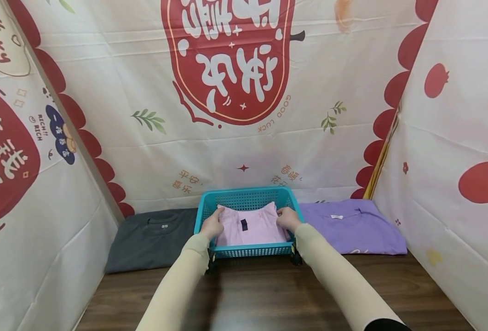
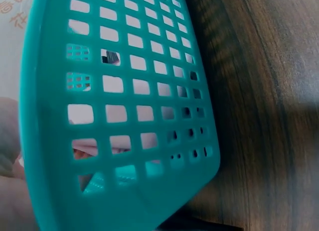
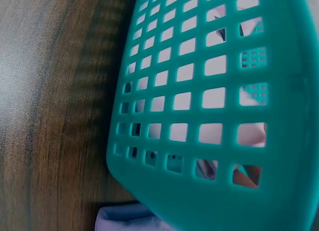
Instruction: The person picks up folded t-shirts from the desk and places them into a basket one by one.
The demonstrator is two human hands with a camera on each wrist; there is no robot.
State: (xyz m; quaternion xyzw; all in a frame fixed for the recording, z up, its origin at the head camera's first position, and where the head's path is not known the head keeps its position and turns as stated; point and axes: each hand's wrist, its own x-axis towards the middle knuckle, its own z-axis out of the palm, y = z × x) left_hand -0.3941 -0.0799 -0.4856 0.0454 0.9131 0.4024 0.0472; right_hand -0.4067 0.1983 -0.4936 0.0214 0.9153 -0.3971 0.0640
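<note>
A folded pink garment [image 1: 249, 227] with a small black label lies inside a teal plastic basket [image 1: 252, 251]. My left hand [image 1: 213, 225] reaches over the basket's left side and pinches the garment's left edge. On the opposite side my right hand [image 1: 288, 219] pinches its right edge near the upper corner. In the left wrist view, the basket's slotted wall [image 2: 124, 121] covers most of the garment, and part of the left hand [image 2: 15, 196] shows beyond the rim. The right wrist view has the wall [image 3: 199, 106] in front, with pink cloth behind the holes.
A folded dark grey T-shirt [image 1: 150, 243] lies left of the basket, and a folded purple T-shirt [image 1: 351, 230] lies to its right. Printed cloth walls [image 1: 244, 156] enclose the dark wooden table [image 1: 260, 294] at the back and both sides.
</note>
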